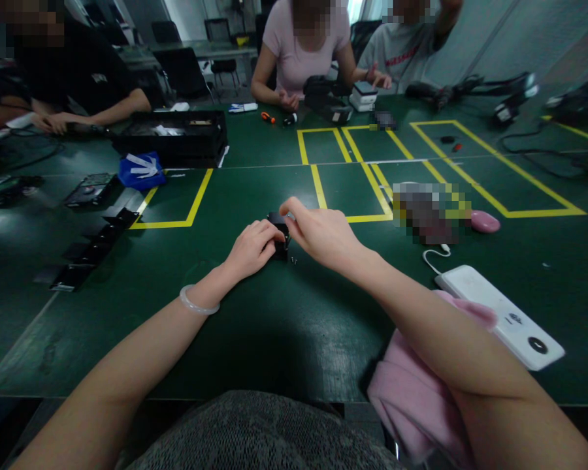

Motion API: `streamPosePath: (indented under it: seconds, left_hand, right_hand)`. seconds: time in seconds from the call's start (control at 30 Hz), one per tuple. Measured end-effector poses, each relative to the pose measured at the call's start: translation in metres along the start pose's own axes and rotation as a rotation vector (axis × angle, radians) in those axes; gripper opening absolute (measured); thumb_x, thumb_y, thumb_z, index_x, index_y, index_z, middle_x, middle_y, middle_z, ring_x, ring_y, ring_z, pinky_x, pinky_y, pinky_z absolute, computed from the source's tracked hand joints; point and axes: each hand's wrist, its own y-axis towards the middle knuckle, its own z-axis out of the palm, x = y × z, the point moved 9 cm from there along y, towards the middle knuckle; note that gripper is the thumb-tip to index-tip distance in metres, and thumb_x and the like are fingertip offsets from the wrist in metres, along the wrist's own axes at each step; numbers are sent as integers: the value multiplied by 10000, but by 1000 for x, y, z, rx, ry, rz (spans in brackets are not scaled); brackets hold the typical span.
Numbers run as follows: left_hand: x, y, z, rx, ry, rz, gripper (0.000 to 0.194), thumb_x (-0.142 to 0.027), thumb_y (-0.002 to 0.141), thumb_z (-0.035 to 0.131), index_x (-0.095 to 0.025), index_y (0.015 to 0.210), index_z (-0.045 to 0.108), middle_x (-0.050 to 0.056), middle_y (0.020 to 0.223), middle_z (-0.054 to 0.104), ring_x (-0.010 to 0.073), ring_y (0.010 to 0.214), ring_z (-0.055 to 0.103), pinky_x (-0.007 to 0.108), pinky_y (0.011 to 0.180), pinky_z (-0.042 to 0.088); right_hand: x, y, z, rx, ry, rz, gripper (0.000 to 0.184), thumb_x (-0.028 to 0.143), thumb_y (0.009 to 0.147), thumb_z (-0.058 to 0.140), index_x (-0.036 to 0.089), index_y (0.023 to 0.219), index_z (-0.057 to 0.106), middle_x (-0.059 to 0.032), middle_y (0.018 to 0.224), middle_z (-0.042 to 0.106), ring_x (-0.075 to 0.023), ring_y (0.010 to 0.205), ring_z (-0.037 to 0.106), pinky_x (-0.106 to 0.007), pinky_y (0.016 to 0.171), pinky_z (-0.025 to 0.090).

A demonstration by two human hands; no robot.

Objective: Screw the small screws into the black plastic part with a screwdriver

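Observation:
A small black block-like part (279, 251) rests on the green table in front of me. My left hand (257, 248) is closed on it from the left, fingers over its top and side. Just right of the part, my right hand (326, 235) is raised with thumb and index finger pinched together at its upper edge. What sits in that pinch is too small to make out. Several tiny metal pieces (294, 261), perhaps screws, lie beside the part.
A white power bank (500, 316) and pink cloth (411, 391) lie at my right, near a pink oval object (485, 222). Black angled parts (95, 251) stand at left, before a black bin (176, 140) and blue pouch (141, 171). People sit across the green table (274, 333).

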Motion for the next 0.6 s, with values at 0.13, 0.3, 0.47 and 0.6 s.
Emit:
streamPosePath:
  seconds: [0.13,0.3,0.47,0.6]
  left_hand:
    - [0,0,1,-5,7,5,198,-126,923,428,-185,947,615,70,964,640,230,904,558,377,814,437]
    - [0,1,0,7,0,-2,199,-126,923,428,-190,947,615,64,961,640,226,908,558,372,817,440]
    - [0,1,0,14,-2,-6,199,-136,928,423,-187,944,615,69,969,640,227,904,554,372,814,439]
    - [0,1,0,5,-2,-13,202,-135,922,425,-188,944,620,67,965,640,229,902,555,376,810,439]
  right_hand:
    - [1,-1,-1,4,30,-19,367,370,1046,304,196,1234,567,-64,903,755,-191,763,666,-282,574,202]
    - [-1,0,0,24,-8,-3,382,390,1052,288,200,1163,600,-65,878,755,-188,741,659,-289,570,173]
    - [1,-1,-2,13,49,-17,358,341,1048,292,198,1235,562,-61,916,759,-177,754,655,-277,575,196]
    - [1,-1,-2,27,13,-17,395,418,1052,289,201,1144,605,-69,902,758,-191,774,665,-288,581,189]
